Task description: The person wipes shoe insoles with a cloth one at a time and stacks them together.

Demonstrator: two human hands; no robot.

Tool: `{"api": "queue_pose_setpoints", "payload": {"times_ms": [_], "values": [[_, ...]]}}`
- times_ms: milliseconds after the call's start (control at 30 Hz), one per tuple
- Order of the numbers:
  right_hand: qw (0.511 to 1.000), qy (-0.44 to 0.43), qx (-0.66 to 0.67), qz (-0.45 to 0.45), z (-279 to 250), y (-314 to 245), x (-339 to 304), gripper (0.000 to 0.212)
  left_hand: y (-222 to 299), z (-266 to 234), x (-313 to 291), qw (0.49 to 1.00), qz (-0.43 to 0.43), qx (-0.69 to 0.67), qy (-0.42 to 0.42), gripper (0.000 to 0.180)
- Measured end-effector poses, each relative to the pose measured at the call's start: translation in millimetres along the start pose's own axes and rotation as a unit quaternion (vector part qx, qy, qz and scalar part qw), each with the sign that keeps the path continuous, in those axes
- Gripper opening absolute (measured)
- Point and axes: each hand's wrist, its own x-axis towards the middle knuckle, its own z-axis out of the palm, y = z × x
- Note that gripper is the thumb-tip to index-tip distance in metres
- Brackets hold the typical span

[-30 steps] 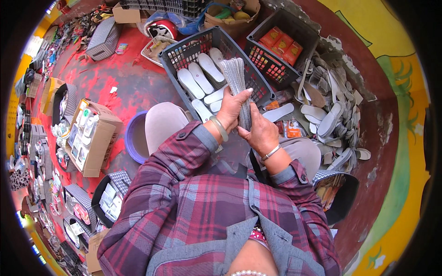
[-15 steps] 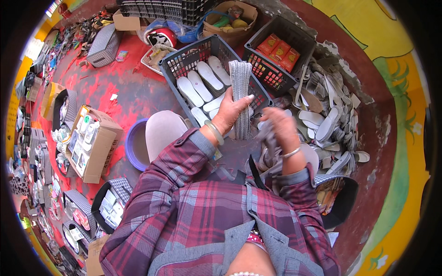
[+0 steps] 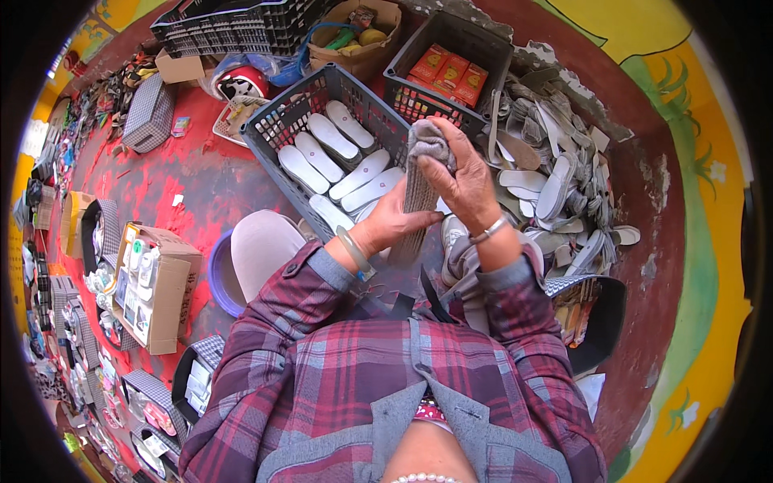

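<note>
My left hand (image 3: 385,221) is wrapped round a thick stack of grey insoles (image 3: 417,197), held upright and seen edge-on in front of me. At its upper end, a strip of grey cloth (image 3: 431,141) lies folded over the stack. My right hand (image 3: 465,179) pinches this cloth between thumb and fingers. Just beyond my left hand stands a dark plastic crate (image 3: 262,149) with several white insoles (image 3: 362,171) in stacks. To the right, a heap of loose grey and white insoles and cloth strips (image 3: 555,181) lies against the wall.
Behind the heap stands another dark crate (image 3: 491,48) with orange-red boxes. A purple basin (image 3: 219,278) sits by my left knee, next to an open cardboard box (image 3: 177,294) of small goods. A black bin (image 3: 608,330) stands near my right elbow.
My right hand has come up from beside the stack to its upper end, bringing the grey cloth over it. The stack now leans slightly, and the view has shifted a little to the right.
</note>
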Motion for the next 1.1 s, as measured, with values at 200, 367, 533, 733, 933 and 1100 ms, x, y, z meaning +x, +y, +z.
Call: {"api": "queue_pose_setpoints", "payload": {"times_ms": [200,367,533,733,933,1100], "values": [[0.992,0.060,0.094,0.060,2.5,3.2,-8.4,0.034,7.7,4.4,-9.4,0.999,0.018,0.003,-0.049,0.076],[0.910,0.162,0.350,0.155,-4.1,10.2,-6.6,0.023,-1.8,2.2,-7.7,0.978,0.063,0.190,-0.055,0.071],[0.837,0.156,0.444,0.278,-15.1,26.4,-8.3,0.024,9.1,8.5,-7.0,0.927,0.185,0.322,-0.054,0.068],[0.720,0.086,0.669,0.164,-58.4,52.8,-0.2,0.039,12.0,5.7,-11.9,0.986,0.125,0.102,-0.036,0.076],[0.974,-0.031,0.213,0.064,-41.5,-30.9,-4.6,0.044,11.2,-4.8,-3.3,0.952,0.143,0.270,-0.009,0.073],[0.958,0.042,0.247,0.141,-19.0,-16.0,-14.2,0.027,14.0,-5.2,-8.6,0.918,0.177,0.355,0.020,0.072]]}}
